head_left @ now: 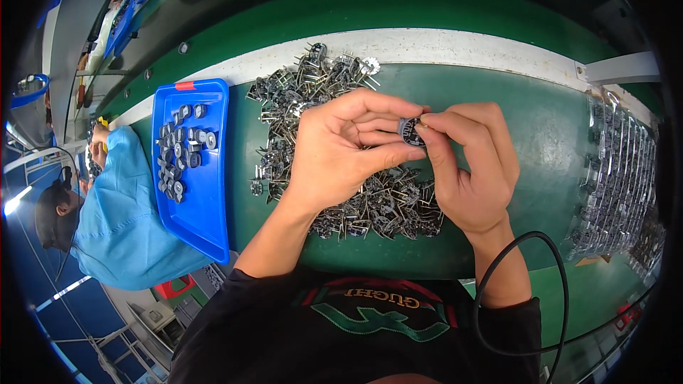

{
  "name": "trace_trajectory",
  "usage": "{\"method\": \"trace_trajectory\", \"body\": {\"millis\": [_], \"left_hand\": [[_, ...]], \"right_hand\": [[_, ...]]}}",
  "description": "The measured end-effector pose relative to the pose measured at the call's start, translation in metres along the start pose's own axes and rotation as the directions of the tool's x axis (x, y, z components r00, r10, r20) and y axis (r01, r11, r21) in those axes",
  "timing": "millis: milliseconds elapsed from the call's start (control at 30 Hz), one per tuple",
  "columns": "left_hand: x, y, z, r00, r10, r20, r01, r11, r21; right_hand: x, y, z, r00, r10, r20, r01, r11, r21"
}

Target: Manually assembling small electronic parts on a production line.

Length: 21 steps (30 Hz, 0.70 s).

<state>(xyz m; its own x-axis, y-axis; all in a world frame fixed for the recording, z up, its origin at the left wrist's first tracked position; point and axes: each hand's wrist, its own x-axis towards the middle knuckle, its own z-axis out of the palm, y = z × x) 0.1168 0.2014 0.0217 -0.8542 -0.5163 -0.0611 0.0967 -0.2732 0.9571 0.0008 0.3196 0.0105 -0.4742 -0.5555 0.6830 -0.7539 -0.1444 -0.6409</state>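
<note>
My left hand (341, 146) and my right hand (473, 163) meet above the middle of the bench. Between their fingertips is a small round black circuit board with a grey rim (411, 132). The left thumb and fingers grip its left side, and the right thumb and forefinger pinch its right edge. Beneath and around my left hand spreads a heap of small round circuit boards with long metal pins (398, 203). Left of the heap stands a blue tray (196, 231) holding several grey round plastic caps (178, 148).
Clear plastic trays full of parts (615, 178) are stacked at the right end of the green bench (541, 135). A white rail (455, 46) runs along the back. A black cable (562, 270) loops beside my right forearm. A co-worker in a blue top (131, 213) is at the left.
</note>
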Motion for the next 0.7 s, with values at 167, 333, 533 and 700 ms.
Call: {"method": "trace_trajectory", "body": {"millis": [167, 333, 533, 700], "left_hand": [[-0.001, 0.006, -0.005, 0.997, -0.047, 0.057, 0.042, 0.996, 0.081], [0.004, 0.009, -0.012, 0.996, -0.049, -0.079, 0.056, 0.995, 0.083], [0.057, 0.038, -0.063, 0.918, 0.265, -0.294, -0.078, 0.849, 0.522], [0.127, 0.037, -0.14, 0.848, 0.354, -0.394, 0.122, 0.593, 0.796]], "right_hand": [[-0.005, 0.003, 0.001, 0.998, -0.05, -0.026, 0.049, 0.997, -0.056], [-0.006, 0.012, 0.002, 0.992, -0.077, 0.095, 0.084, 0.994, -0.071], [-0.008, 0.008, 0.001, 0.899, -0.063, 0.433, 0.104, 0.992, -0.072], [-0.018, 0.007, 0.003, 0.793, 0.005, 0.609, 0.013, 1.0, -0.025]]}}
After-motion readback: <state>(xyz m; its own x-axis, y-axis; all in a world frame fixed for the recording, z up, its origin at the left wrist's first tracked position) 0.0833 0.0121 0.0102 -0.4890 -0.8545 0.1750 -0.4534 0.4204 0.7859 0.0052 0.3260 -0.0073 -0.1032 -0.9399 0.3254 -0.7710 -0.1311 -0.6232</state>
